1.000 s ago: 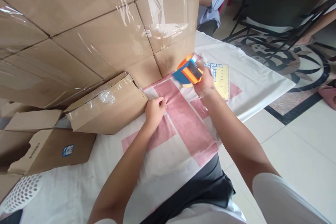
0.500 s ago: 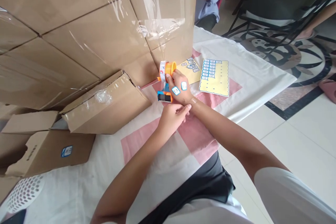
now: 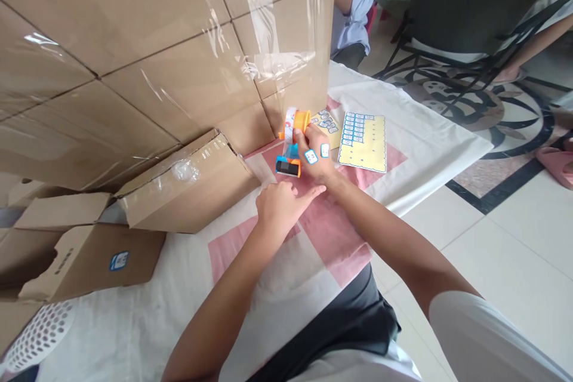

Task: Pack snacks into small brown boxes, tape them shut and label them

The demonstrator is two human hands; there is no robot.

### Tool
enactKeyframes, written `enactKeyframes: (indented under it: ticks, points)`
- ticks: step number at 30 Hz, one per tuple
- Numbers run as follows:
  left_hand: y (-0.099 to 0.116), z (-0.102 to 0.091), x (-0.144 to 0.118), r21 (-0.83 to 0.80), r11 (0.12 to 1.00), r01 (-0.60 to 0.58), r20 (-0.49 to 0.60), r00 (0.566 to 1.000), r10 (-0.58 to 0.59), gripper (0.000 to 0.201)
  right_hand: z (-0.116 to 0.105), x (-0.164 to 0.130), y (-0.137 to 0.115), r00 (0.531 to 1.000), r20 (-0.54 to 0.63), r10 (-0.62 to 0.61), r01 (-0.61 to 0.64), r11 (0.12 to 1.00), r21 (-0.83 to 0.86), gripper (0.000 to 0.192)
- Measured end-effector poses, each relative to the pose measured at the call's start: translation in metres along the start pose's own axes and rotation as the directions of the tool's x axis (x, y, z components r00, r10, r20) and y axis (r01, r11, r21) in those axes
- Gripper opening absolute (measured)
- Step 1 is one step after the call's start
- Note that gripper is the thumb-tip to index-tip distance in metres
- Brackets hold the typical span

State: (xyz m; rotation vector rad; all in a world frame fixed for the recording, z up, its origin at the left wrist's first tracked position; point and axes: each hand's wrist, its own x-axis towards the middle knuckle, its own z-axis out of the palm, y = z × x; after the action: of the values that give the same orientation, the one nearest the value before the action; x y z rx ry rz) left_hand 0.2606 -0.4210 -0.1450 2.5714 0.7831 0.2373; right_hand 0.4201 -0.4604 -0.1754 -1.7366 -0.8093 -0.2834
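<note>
My right hand (image 3: 319, 152) is wrapped round an orange and blue tape dispenser (image 3: 289, 166). The tape roll (image 3: 290, 125) sits at its top and a dark roller shows low on its left. On the back of this hand are two small white stickers with blue edges, a left sticker (image 3: 310, 156) and a right sticker (image 3: 324, 150). Just below the dispenser is my left hand (image 3: 280, 203), its thumb stretched out towards my right wrist and its fingers loosely bent. I see nothing held in it, though the inner side of its fingers is hidden.
A yellow sticker sheet (image 3: 373, 158) and a yellow sheet of small stickers (image 3: 330, 137) lie past my right hand. Wrapped cartons (image 3: 170, 71) wall the far side. Left are a leaning carton (image 3: 192, 191) and an open carton (image 3: 107, 280) with a sticker. A person (image 3: 358, 0) sits behind.
My left hand has drawn back from the right wrist, its thumb now stretched away from the fingers. A small pale patch seen on that wrist no longer shows. The right hand keeps the dispenser.
</note>
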Motion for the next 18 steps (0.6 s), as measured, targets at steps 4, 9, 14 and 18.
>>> enactKeyframes:
  ticks: [4,9,14,18]
  points:
    - [-0.011,-0.026,-0.008,-0.085,0.996,-0.032,-0.172,0.985,0.017,0.048,-0.019,-0.003,0.001,0.994,0.081,-0.076,0.075,0.997,0.021,0.053]
    - [-0.023,-0.035,0.001,-0.305,0.936,-0.173,-0.292,0.953,0.081,0.033,-0.026,-0.019,-0.012,0.926,0.279,-0.253,0.231,0.967,0.108,0.043]
    - [-0.039,-0.032,-0.014,-0.400,0.902,-0.161,-0.205,0.975,0.083,0.038,-0.050,-0.005,-0.013,0.962,0.254,-0.103,0.107,0.994,0.001,0.033]
    - [-0.066,-0.046,-0.049,-0.300,0.949,-0.093,-0.305,0.953,-0.003,0.024,-0.088,0.057,0.032,0.993,-0.043,0.109,-0.116,0.972,-0.202,0.022]
